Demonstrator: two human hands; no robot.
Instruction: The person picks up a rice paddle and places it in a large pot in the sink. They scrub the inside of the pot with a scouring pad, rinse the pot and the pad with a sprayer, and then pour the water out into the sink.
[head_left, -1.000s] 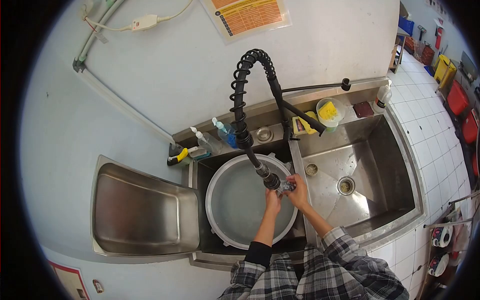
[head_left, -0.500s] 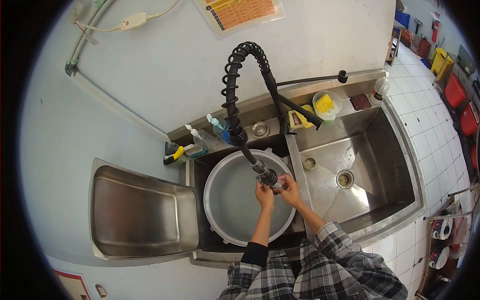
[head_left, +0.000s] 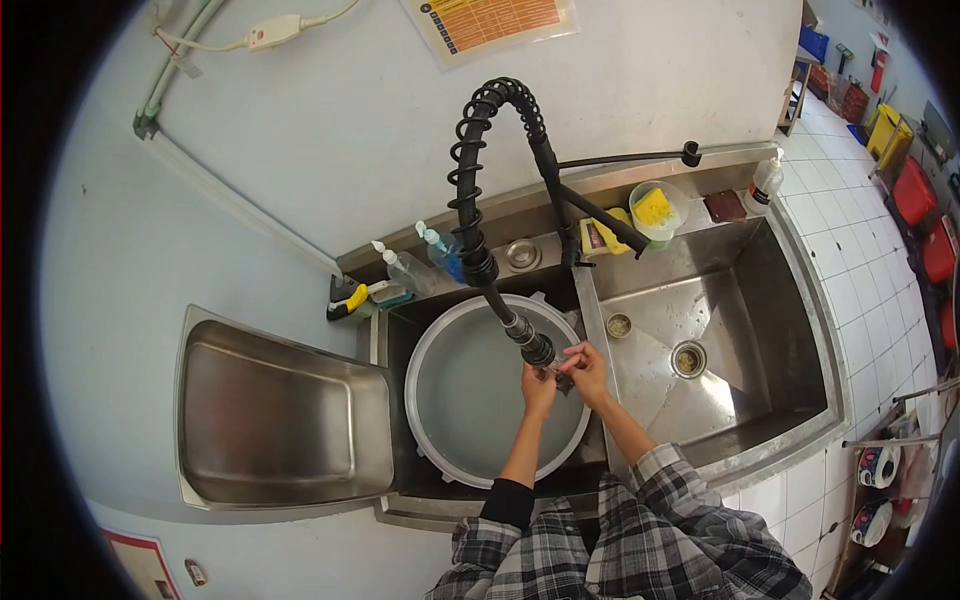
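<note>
The right hand's (head_left: 589,376) grip pinches something translucent (head_left: 564,381); the left hand's (head_left: 539,390), unclear. Spray head (head_left: 537,348) just above both, water-filled pot (head_left: 412,390) beneath.

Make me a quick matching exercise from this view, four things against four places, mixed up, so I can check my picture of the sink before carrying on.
Things:
1. Yellow sponge
2. Big round pot
3. Dark red pad
4. Left hand

Places:
A. On the ledge, beside the white-topped bottle
B. At the mouth of the spray head
C. In the round tub
D. In the left-hand basin

Right pairs: 1-C, 2-D, 3-A, 4-B
</note>
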